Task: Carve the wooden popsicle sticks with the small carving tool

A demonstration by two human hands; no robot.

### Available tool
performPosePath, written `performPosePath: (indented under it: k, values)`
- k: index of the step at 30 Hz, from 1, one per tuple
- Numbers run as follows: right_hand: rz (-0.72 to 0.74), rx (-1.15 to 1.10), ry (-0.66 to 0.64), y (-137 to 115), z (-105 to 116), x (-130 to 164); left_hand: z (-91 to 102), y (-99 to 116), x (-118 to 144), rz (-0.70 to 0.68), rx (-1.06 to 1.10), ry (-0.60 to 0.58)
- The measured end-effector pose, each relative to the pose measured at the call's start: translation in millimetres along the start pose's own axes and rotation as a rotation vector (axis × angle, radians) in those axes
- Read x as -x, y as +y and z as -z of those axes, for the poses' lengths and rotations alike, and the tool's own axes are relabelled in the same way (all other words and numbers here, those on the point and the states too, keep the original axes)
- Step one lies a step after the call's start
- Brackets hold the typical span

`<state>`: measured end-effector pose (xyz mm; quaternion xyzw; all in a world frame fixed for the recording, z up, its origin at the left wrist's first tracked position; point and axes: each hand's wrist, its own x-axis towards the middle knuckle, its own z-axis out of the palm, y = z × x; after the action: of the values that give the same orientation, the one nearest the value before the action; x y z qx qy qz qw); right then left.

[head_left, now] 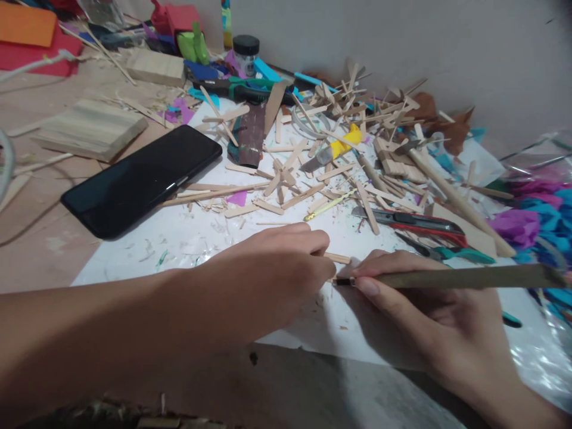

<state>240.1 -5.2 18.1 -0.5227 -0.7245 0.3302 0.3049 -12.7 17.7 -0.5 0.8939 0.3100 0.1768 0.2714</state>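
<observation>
My left hand (272,274) rests on the white sheet (187,238) and pinches a small wooden stick piece (338,258) between its fingertips. My right hand (429,310) grips a long flat olive-brown tool (460,277) that lies almost level, its dark tip (343,281) touching the stick piece right beside my left fingers. Both hands meet near the front middle of the sheet. The stick's near end is hidden under my left fingers.
A black phone (143,177) lies at the left. Several loose wooden sticks (286,179), a red cutter (411,223), a yellow-handled knife (335,150), teal pliers (451,255), wood blocks (92,128), a dark-lidded jar (245,53) and coloured paper (536,220) crowd the back and right.
</observation>
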Motion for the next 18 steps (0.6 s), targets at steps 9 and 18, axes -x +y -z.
performPosePath:
  k: [9, 18]
  values:
    - [-0.265, -0.515, -0.139, 15, 1, -6, 1.4, 0, 1, 0.029, 0.010, -0.010]
    - [-0.237, -0.503, -0.074, 15, -1, -2, -3.8, -3, 2, 0.004, 0.011, 0.029]
